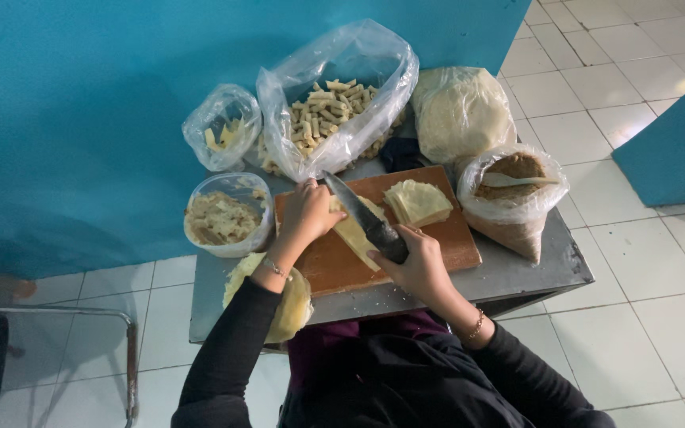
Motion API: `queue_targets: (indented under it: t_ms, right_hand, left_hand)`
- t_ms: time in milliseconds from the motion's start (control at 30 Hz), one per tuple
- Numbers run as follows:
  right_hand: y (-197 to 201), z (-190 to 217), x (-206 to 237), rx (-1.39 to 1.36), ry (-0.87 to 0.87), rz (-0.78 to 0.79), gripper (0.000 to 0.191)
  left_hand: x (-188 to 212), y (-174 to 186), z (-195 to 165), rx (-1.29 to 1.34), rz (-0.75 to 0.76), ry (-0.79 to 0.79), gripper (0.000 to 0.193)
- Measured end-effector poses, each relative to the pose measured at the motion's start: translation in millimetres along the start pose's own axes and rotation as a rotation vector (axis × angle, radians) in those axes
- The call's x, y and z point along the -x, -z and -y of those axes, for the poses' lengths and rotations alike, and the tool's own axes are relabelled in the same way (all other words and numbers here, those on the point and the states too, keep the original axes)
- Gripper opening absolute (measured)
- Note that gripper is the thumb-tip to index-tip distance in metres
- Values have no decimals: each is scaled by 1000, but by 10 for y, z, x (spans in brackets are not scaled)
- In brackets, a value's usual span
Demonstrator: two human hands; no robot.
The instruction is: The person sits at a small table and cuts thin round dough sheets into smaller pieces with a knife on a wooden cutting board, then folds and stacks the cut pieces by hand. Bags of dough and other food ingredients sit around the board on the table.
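Pale yellow dough sheet (353, 231) lies flat on the wooden cutting board (445, 238), which sits on a small grey metal table (533, 269). Left hand (308, 212) presses down on the sheet's left end, fingers curled over it. Right hand (416, 265) is closed around the dark handle of a knife (362, 214), blade angled across the sheet toward the far left. Stack of cut squares (417, 202) rests on the board, just right of the blade. Round container (225, 215) of filling stands left of the board.
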State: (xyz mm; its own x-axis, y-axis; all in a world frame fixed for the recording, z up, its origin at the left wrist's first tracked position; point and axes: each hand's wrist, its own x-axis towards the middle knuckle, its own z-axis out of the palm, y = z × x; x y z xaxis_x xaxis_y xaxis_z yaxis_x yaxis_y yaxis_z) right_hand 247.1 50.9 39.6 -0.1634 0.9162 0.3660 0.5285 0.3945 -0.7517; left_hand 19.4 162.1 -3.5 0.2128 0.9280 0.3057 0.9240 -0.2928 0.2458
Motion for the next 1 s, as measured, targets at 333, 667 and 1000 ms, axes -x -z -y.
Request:
queue_targets:
  t_ms: [333, 667, 1000]
  right_hand:
    - [-97, -187, 31, 3, -31, 5, 41]
    - [-76, -143, 33, 12, -48, 8, 41]
    - [-58, -340, 69, -546, 124, -274, 27]
  left_hand:
    - [-104, -376, 199, 294, 132, 76, 65]
    - [-142, -228, 104, 420, 76, -28, 40]
    - [160, 1162, -930, 627, -130, -167, 24]
